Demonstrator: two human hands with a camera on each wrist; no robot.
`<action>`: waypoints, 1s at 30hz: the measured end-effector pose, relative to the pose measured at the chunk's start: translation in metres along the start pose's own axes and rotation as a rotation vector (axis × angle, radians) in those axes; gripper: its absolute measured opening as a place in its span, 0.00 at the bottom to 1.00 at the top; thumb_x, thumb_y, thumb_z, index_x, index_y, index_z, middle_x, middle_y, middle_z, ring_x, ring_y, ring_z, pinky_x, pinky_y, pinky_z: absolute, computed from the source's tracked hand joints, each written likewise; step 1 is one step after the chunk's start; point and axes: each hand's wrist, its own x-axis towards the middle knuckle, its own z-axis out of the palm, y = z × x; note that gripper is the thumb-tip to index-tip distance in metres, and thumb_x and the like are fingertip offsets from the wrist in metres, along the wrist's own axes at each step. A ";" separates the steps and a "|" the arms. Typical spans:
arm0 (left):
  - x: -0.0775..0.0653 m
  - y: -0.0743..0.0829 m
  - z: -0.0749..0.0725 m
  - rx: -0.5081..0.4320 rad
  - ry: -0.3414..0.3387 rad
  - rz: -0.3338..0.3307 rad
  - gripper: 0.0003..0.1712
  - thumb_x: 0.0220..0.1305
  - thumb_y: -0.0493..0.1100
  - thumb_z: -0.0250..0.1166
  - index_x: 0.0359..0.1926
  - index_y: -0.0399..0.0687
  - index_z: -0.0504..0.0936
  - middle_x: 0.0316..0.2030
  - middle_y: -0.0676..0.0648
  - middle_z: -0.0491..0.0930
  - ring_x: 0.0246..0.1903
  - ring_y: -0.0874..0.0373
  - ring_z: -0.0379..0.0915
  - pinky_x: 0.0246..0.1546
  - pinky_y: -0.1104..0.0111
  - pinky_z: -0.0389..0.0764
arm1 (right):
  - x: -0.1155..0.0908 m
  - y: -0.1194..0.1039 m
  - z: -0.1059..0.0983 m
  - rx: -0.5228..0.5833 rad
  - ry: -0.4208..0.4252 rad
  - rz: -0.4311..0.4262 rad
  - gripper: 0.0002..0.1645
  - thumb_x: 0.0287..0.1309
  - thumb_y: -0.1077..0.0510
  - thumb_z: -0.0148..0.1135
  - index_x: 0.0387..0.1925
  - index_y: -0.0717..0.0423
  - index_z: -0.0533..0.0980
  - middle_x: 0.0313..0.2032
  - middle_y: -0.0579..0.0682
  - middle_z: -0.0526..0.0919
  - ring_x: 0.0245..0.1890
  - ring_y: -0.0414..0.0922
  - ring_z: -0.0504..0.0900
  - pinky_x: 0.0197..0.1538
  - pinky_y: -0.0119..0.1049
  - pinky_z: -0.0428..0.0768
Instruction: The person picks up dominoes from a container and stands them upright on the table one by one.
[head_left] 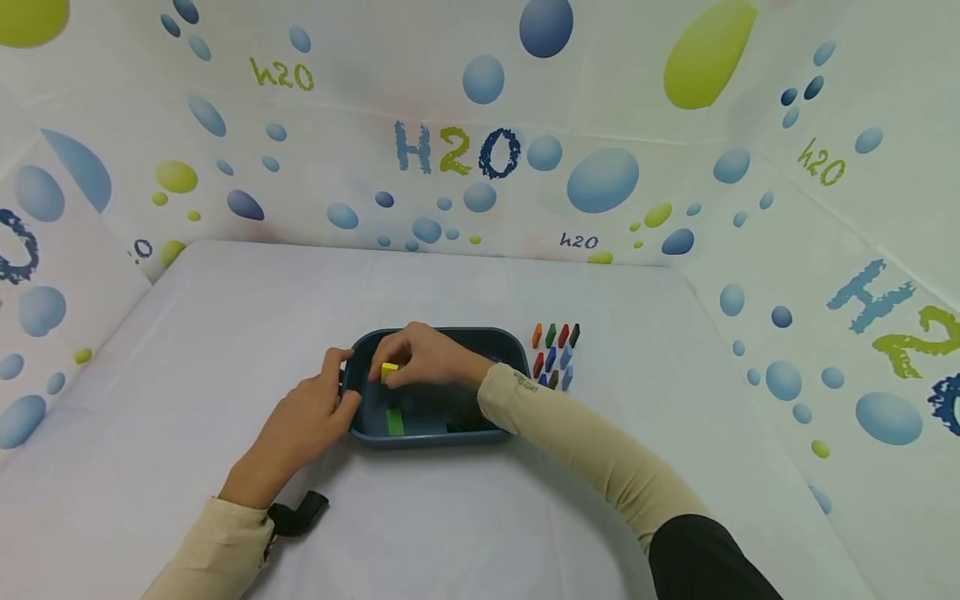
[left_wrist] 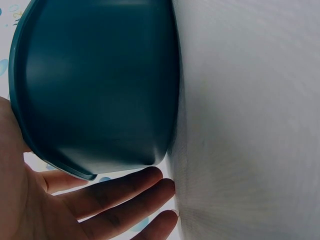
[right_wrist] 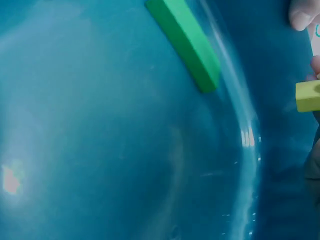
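A dark blue-green plastic tub (head_left: 450,442) stands on the white cloth. My left hand (head_left: 311,417) holds its left end, thumb and index finger hooked at the rim; the other fingers extend loosely outside the wall in the left wrist view. Over the tub's left part, my right hand (head_left: 427,357) pinches a small yellow block (head_left: 388,372) between thumb and fingers. That yellow block (right_wrist: 307,96) also shows at the right edge of the right wrist view. A long green block (head_left: 395,422) lies on the tub's floor near the front wall.
Just right of the tub, small coloured blocks (head_left: 551,360) in orange, green, red, blue and dark tones stand in rows, partly hidden by the right forearm. A black strap (head_left: 300,512) is at the left wrist. Printed cloth walls (head_left: 480,208) enclose the back and sides.
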 end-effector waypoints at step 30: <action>0.002 -0.002 0.001 0.005 0.006 -0.001 0.32 0.70 0.40 0.53 0.72 0.38 0.59 0.36 0.40 0.81 0.22 0.56 0.68 0.24 0.64 0.68 | -0.039 -0.056 -0.037 -0.101 0.242 0.029 0.09 0.59 0.62 0.76 0.40 0.55 0.84 0.36 0.48 0.86 0.28 0.45 0.77 0.37 0.31 0.77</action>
